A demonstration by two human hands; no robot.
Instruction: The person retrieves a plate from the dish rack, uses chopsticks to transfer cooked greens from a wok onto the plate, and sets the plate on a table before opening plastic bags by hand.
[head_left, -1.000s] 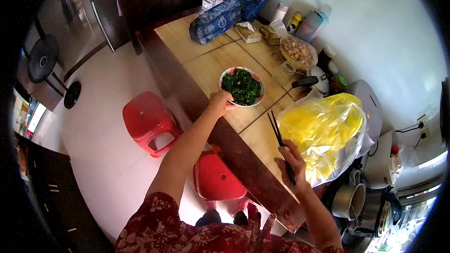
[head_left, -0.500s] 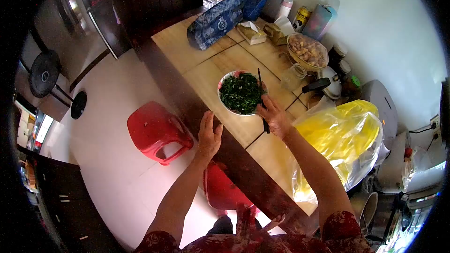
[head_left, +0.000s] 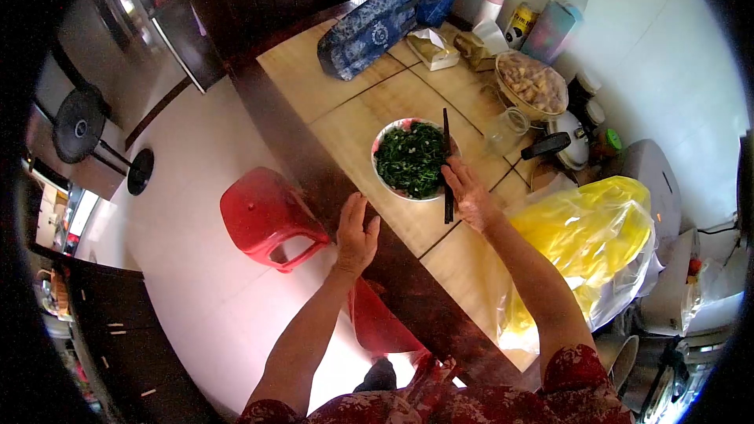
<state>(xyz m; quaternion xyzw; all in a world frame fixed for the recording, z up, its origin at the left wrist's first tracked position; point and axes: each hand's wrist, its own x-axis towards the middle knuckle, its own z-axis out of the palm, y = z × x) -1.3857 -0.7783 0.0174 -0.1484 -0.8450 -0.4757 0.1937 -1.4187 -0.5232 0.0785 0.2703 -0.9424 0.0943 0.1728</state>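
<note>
A bowl [head_left: 379, 171] of chopped dark green leaves [head_left: 410, 159] stands on the tiled table. Dark chopsticks [head_left: 448, 208] lie along its right side, over the rim. My right hand [head_left: 470, 198] is at that rim, its fingertips closed on the chopsticks; the thumb is partly hidden. My left hand [head_left: 357, 233] is held near the table's front edge, left of and below the bowl, with thumb and fingers apart and nothing in it.
Behind the bowl are a blue patterned bag [head_left: 369, 35], a tissue pack [head_left: 433, 49], a glass jar [head_left: 509, 127], a basket of brown pieces [head_left: 532, 82] and a lidded pot [head_left: 573, 145]. A yellow plastic bag [head_left: 585, 228] sits right; a red stool [head_left: 263, 208] stands left.
The chopsticks have turned more upright in view beside the bowl, and the fingers of my right hand look straighter. The whole view has shifted slightly.
</note>
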